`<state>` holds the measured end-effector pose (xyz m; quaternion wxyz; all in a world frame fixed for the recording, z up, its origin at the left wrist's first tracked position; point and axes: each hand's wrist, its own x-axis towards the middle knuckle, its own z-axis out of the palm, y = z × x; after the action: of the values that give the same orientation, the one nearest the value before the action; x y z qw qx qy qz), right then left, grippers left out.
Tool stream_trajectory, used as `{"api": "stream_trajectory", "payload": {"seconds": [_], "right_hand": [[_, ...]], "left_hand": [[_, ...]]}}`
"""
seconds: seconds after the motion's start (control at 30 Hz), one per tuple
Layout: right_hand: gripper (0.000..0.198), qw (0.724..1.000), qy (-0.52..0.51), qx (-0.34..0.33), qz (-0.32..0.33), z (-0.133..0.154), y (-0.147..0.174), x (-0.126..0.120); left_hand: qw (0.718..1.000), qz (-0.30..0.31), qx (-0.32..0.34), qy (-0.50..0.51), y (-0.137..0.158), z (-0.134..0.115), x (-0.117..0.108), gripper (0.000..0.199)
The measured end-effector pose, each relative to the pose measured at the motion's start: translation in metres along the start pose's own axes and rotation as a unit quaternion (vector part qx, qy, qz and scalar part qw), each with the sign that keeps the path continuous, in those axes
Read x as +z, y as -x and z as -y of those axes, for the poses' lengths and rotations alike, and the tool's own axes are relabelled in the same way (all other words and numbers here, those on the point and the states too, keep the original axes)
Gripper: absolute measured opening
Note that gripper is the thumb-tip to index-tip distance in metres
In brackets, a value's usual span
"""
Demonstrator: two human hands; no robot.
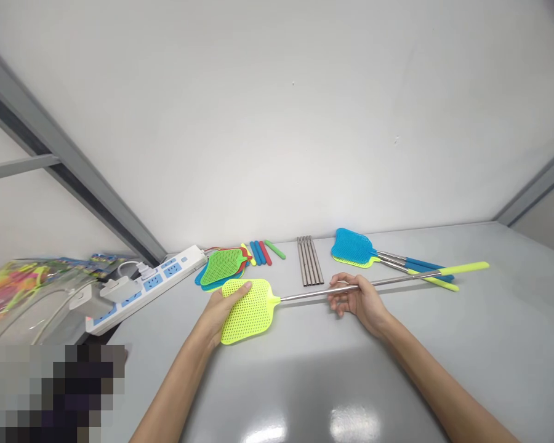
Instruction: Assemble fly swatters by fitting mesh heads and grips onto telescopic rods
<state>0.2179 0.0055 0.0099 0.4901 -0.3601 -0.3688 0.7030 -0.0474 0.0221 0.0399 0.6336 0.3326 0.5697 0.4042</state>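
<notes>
A yellow-green fly swatter [250, 320] with an extended metal rod lies across my view, held above the grey table. My left hand [216, 317] pinches its perforated head at the left edge, thumb on top. Further along, my right hand [360, 301] has its fingers curled loosely around the rod. The swatter's yellow grip [464, 268] points right, passing over other swatters. Behind the left hand is a stack of loose swatter heads [221, 264], green on top, with red and blue ones under it.
Blue, red and green handle grips [261, 253] lie near the wall, with several metal rods [310, 261] beside them. At the right are assembled blue and yellow swatters [353, 247]. A power strip [154, 283] with plugs and plastic-bagged items [23, 295] occupy the left.
</notes>
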Motion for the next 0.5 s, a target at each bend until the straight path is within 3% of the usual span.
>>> {"api": "stream_trajectory", "payload": {"seconds": [0.23, 0.5], "right_hand": [[0.025, 1.000, -0.009, -0.007, 0.006, -0.0001, 0.0012, 0.0018], [0.025, 1.000, -0.011, -0.006, 0.007, -0.0022, 0.0020, 0.0036]], "left_hand": [[0.999, -0.025, 0.016, -0.019, -0.0049, 0.0085, -0.0004, 0.034], [0.999, -0.025, -0.017, -0.014, 0.0037, 0.0009, 0.0045, 0.030]]}}
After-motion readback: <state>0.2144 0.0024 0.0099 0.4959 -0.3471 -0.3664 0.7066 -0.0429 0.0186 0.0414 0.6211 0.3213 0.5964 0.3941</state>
